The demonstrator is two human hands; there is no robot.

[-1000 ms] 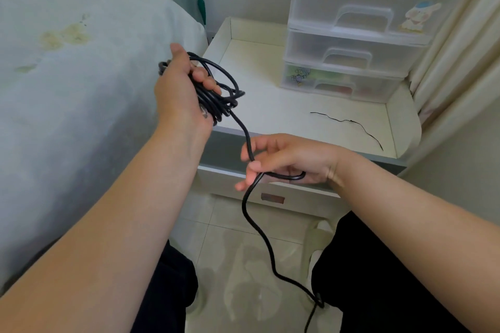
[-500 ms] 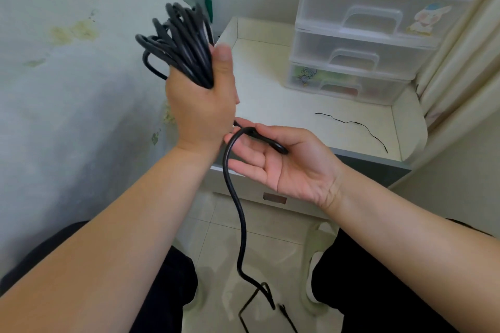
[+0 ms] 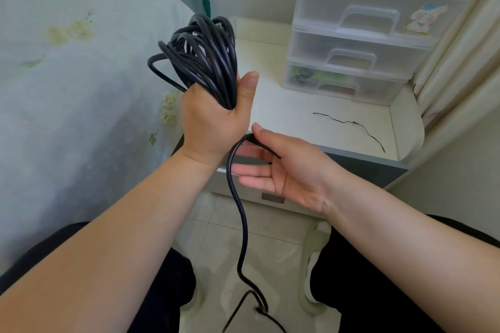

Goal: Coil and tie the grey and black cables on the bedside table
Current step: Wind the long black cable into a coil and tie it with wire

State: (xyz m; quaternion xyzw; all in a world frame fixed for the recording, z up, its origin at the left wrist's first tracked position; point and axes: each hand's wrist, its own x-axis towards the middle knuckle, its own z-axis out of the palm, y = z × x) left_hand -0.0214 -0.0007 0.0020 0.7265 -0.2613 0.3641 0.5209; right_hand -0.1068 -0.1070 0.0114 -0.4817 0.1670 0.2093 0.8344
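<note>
My left hand is shut on a bundle of several loops of the black cable, held upright in front of the bedside table's left edge. The loose tail of that cable runs from under my left wrist, across the palm of my right hand, then drops to the floor where it kinks. My right hand lies palm up with fingers spread, thumb resting on the cable. A thin black tie wire lies on the table top to the right. No grey cable is in view.
A white three-drawer plastic organiser stands at the back right of the table. A bed with a floral cover is on the left, a cream curtain on the right. My knees frame the tiled floor below.
My left hand turned upright and lifted the coil, so the loops now stand above the fist. My right hand rose toward my left wrist and opened palm up; the tail shortened.
</note>
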